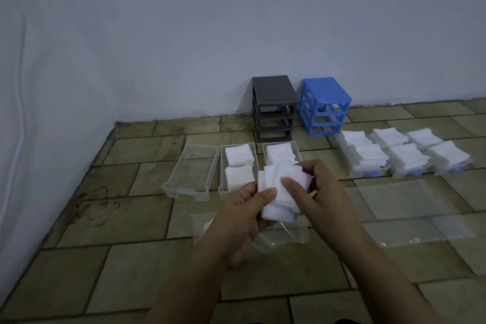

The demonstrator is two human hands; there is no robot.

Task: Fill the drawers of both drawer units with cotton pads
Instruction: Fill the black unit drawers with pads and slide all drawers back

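Both hands meet over the tiled floor (147,265) at the middle of the view, holding one stack of white cotton pads (282,192) between them. The left hand (243,218) cups the stack from below and from its 9 o'clock side, thumb pressed flat on the top pad; the right hand (319,192) grips it from the 3 o'clock side, fingers curled round the far edge and thumb laid across the top. At 12 o'clock from the hands, three clear drawers lie on the floor in a row: the left drawer (190,169) holds nothing visible, the middle drawer (223,166) carries two piles of pads one behind the other, and the right drawer (297,151) holds a pile at its far end, its near end hidden by the held stack. Farther off at 12 o'clock, against the wall (184,34), stands the dark grey drawer unit (273,108) with the blue drawer unit (324,105) just beside it at 3 o'clock, both frames showing open slots. At about 2 o'clock from the hands, three more drawers with blue handles (402,156) sit heaped with pads. A clear plastic bag (284,237) lies under the hands, and another clear sheet (410,205) is spread at 3 o'clock.
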